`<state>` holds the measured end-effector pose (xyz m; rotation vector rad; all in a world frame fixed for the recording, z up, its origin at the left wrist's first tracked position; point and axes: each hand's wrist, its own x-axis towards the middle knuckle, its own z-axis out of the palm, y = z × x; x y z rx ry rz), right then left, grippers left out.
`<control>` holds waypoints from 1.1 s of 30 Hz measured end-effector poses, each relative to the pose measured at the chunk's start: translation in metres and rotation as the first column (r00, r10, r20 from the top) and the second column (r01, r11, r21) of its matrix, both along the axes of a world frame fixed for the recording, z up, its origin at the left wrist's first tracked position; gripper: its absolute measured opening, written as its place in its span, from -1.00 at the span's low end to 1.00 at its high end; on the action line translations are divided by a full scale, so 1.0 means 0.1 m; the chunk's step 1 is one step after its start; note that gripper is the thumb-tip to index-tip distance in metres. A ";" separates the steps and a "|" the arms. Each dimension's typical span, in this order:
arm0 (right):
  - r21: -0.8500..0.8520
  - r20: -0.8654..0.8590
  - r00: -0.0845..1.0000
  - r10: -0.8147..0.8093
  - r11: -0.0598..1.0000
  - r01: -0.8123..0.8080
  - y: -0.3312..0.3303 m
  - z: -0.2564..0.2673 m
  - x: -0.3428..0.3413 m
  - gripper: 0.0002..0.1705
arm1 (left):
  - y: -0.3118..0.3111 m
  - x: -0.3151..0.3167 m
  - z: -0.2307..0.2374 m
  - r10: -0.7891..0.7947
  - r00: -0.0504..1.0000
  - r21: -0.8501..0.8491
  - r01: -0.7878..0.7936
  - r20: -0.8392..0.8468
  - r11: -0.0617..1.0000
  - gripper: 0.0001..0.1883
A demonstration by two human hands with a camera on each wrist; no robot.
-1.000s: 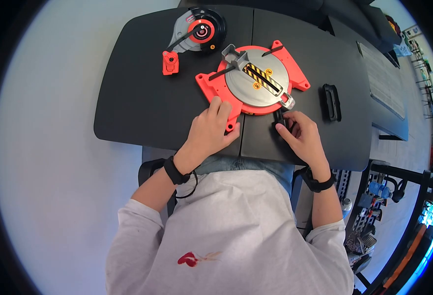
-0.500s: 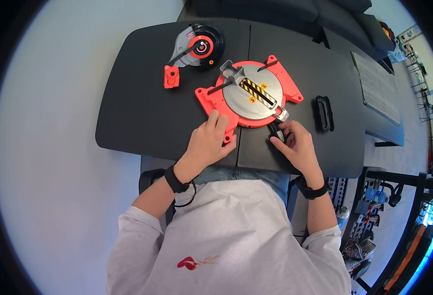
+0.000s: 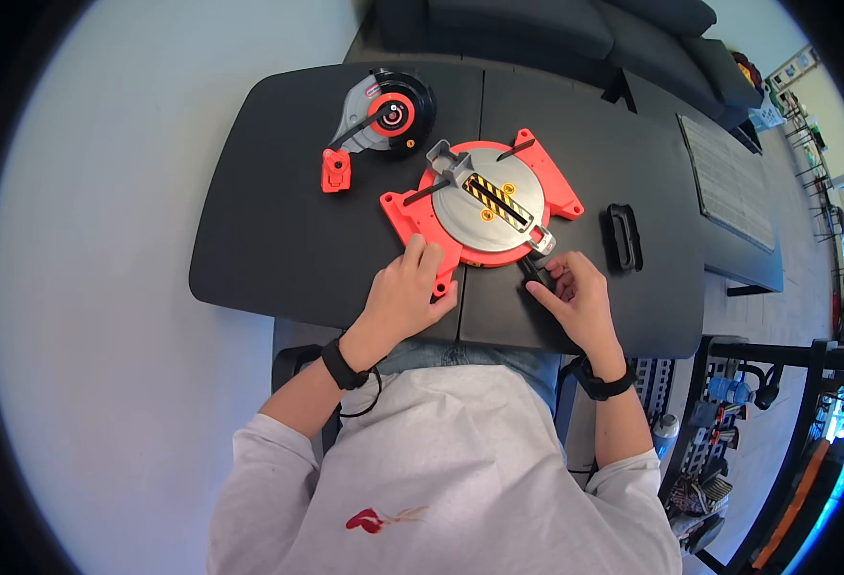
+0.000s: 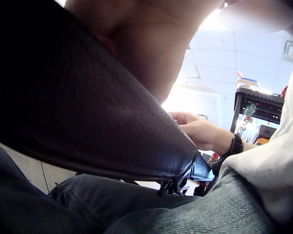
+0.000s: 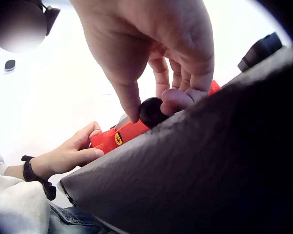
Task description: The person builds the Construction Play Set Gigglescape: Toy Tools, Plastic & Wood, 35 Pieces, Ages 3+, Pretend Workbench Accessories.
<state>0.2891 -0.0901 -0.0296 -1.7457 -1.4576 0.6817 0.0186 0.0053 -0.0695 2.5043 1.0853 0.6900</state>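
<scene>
A red saw base with a round silver plate [image 3: 479,216] lies on the black table. The left hand [image 3: 403,290] grips the near left foot of the base, fingers on top and thumb at its side. At the base's front edge, the right hand [image 3: 577,297] pinches a black handle [image 3: 532,272] between thumb and fingers. In the right wrist view the handle's round black end [image 5: 152,112] shows between the thumb and a finger of the right hand [image 5: 156,44]. The left wrist view shows part of the left hand [image 4: 146,44] above the table edge.
A grey and black toy saw head [image 3: 383,117] with a red end [image 3: 336,172] lies at the back left. To the right of the base is a black curved piece [image 3: 624,238]. A sofa [image 3: 537,34] stands behind the table, a black rack [image 3: 776,353] to the right.
The head view has shifted, so the table and everything on it sit lower in the picture. The right hand and black handle have swung slightly left relative to the base; the left hand keeps its grip.
</scene>
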 end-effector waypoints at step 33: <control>0.051 0.159 0.986 0.041 0.997 -0.050 -0.08 0.07 0.02 -0.62 | 0.00 -0.01 -0.01 -0.014 1.000 -0.008 0.014 -0.015 1.000 -0.52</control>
